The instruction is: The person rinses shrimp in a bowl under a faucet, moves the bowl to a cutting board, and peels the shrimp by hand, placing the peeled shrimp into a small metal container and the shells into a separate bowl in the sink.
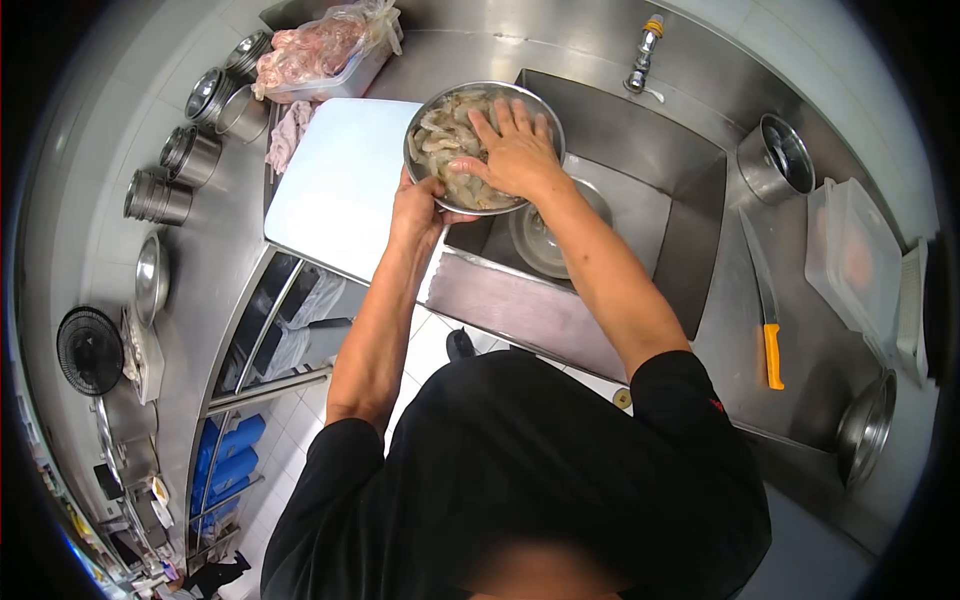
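Observation:
A round metal bowl (410, 150) full of raw shrimp (450, 135) is held over the left edge of the sink (690, 215), partly above a white cutting board (335, 180). Gripping the bowl's near left rim is my left hand (418, 208), thumb on top and fingers mostly hidden underneath. My right hand (518, 150) lies flat on the shrimp with its fingers spread. Below my right forearm, a second bowl (540, 248) stands in the sink, partly covered by the arm.
A knife with a yellow handle (772, 355) lies on the right counter near a clear plastic container (855, 265) and a metal pot (775, 160). The faucet (645, 60) rises behind the sink. A tub of bagged raw meat (325, 55) stands at back left, with metal canisters (190, 155) along the wall.

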`<state>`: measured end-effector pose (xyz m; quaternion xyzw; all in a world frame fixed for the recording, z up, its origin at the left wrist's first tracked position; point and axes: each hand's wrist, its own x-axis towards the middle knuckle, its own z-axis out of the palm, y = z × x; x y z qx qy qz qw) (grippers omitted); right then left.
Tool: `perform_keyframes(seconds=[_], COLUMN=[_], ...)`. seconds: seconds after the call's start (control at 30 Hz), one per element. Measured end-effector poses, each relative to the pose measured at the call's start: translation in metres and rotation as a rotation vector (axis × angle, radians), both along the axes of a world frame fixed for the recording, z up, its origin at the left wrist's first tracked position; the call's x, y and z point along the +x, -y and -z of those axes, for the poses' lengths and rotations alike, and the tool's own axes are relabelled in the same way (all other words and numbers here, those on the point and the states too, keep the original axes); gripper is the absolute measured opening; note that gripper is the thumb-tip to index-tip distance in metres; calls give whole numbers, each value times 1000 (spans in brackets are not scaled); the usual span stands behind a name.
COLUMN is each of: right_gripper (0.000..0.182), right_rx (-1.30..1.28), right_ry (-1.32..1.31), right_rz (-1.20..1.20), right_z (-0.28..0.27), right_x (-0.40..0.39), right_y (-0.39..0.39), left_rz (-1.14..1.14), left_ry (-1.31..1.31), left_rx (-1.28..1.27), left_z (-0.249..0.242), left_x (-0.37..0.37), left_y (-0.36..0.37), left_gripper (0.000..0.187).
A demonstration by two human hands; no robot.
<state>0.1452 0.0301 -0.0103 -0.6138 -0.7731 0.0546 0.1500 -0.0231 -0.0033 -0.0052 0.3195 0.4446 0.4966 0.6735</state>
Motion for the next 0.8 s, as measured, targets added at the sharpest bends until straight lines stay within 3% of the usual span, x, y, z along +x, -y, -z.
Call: perform_keyframes(seconds=[0.53,0.63,0.8], right_gripper=[93,86,70], right_rx=[18,8,305], right_ry=[-102,-97,-183], right_rz=[40,1,-36], right_z=[9,-1,-30], right_x=[15,14,42], right_y=[8,6,9], left_rz=[-5,-7,-27], left_ry=[-64,0,102], left_rx=[26,0,-17], left_z=[-2,2,-2], left_x=[15,10,-5], left_y=[4,0,3], left_gripper=[68,75,72])
